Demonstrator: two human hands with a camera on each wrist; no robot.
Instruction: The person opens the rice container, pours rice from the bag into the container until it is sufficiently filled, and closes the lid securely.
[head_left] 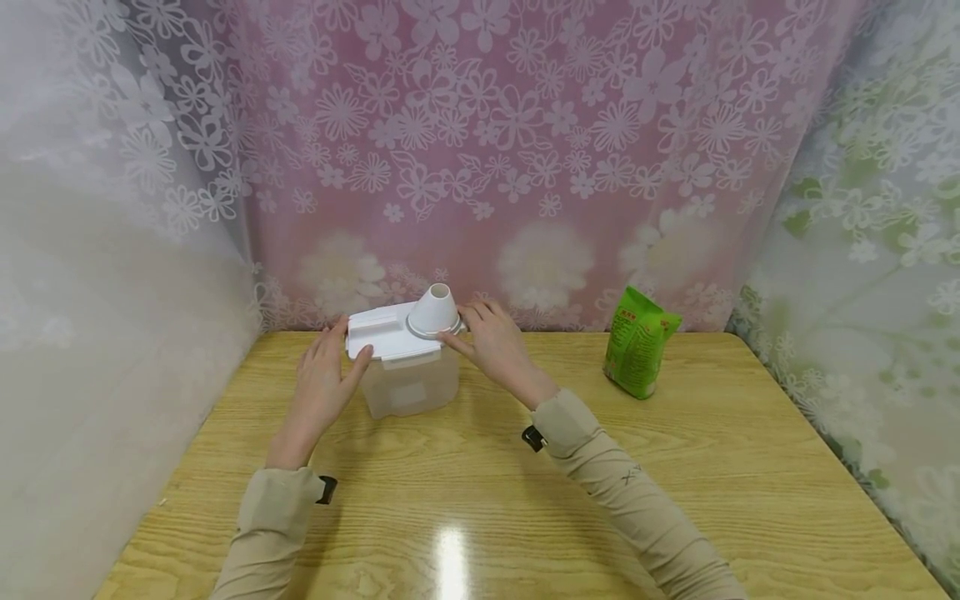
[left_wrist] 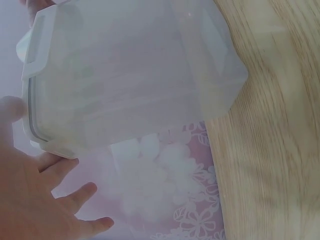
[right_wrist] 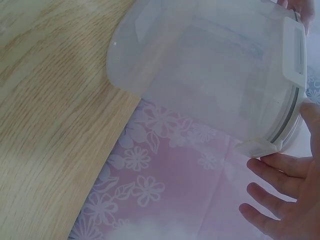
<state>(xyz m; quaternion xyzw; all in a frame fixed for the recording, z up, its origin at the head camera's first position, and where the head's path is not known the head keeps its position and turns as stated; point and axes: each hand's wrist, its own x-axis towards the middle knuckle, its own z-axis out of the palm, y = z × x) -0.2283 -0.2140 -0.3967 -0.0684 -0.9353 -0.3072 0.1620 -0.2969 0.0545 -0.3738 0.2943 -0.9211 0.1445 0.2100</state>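
A translucent storage container [head_left: 408,390] with a white lid [head_left: 378,342] stands on the table. On the lid's right part sits a white cone-shaped piece [head_left: 435,312], narrow end up. My left hand [head_left: 322,383] touches the lid's left end, thumb at the front edge. In the left wrist view a finger meets the side latch [left_wrist: 59,149], the other fingers spread. My right hand [head_left: 497,346] touches the right end, thumb near the cone's base. The right wrist view shows its fingers at the other side latch [right_wrist: 260,149], which sticks out slightly from the wall.
A green printed bag [head_left: 637,346] stands upright on the wooden table [head_left: 480,517], right of the container. A pink floral curtain [head_left: 480,167] hangs behind the table's back edge. Pale patterned sheets hang at the left [head_left: 120,250] and right sides.
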